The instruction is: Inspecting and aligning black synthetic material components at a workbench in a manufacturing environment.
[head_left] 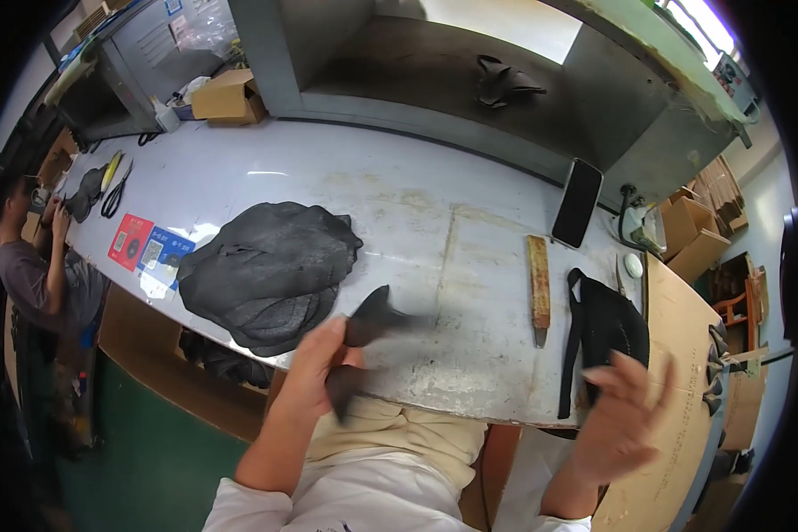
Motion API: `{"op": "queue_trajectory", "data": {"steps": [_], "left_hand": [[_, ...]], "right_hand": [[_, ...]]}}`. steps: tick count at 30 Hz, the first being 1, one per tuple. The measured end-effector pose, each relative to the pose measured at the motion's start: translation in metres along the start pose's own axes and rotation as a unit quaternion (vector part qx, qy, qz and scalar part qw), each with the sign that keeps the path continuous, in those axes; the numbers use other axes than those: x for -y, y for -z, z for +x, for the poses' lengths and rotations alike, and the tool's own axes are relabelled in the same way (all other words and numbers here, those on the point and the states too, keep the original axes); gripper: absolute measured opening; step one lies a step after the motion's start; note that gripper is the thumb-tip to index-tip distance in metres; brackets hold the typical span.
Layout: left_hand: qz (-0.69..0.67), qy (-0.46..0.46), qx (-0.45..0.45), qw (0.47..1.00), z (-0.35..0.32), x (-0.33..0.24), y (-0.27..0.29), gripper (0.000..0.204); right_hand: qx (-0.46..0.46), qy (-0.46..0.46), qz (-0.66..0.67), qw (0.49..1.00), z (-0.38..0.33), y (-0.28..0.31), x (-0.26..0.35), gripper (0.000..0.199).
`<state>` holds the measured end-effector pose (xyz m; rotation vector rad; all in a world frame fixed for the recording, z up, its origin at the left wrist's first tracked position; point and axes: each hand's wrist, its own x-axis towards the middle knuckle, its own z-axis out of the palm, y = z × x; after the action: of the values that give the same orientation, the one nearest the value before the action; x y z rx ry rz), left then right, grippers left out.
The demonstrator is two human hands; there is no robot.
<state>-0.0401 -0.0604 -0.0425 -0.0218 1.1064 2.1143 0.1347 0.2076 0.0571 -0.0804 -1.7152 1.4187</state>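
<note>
My left hand (315, 368) is closed around a floppy dark grey leather-like piece (370, 319), which sticks out above and below the fingers in front of the table's near edge. Its outer part is smeared by motion. Beside that hand, to the left, lies a large heap of similar dark grey pieces (266, 270). My right hand (619, 417) is raised at the near right, fingers spread and holding nothing, slightly blurred. Just beyond it rests a black cloth item with a strap (607, 324).
A tan-handled blade tool (539, 284) and a leaning phone (577, 204) are on the white table (399, 213). Another dark piece (505, 82) lies in the metal cabinet (372, 53). Scissors (117, 191) are at far left, near a co-worker (35, 257). Cardboard (683, 355) stands right.
</note>
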Motion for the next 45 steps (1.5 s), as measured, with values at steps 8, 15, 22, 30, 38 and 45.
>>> {"op": "queue_trajectory", "data": {"steps": [8,15,22,30,38,45], "left_hand": [[-0.138,0.154,0.125,0.970,0.009,0.014,-0.012,0.027],[0.676,-0.170,-0.071,0.713,0.009,0.001,-0.019,0.017],[0.673,-0.480,-0.126,0.549,0.021,-0.025,-0.011,0.025],[0.790,-0.413,-0.210,0.401,0.046,-0.060,0.011,0.017],[0.734,-0.482,-0.187,0.441,0.043,-0.071,0.022,0.008],[0.657,-0.407,-0.198,0.603,0.029,-0.091,0.021,0.005]], "right_hand": [[-0.062,0.156,0.089,0.982,0.001,-0.001,0.018,0.054],[-0.061,0.114,0.067,0.989,-0.003,-0.004,0.011,0.041],[-0.003,0.029,0.035,0.999,-0.011,-0.031,0.000,0.037],[0.107,-0.013,0.075,0.991,-0.024,-0.046,-0.013,0.043],[0.112,-0.039,0.106,0.987,-0.027,-0.056,-0.015,0.039],[0.428,0.000,-0.118,0.896,0.009,-0.127,-0.028,0.030]]}}
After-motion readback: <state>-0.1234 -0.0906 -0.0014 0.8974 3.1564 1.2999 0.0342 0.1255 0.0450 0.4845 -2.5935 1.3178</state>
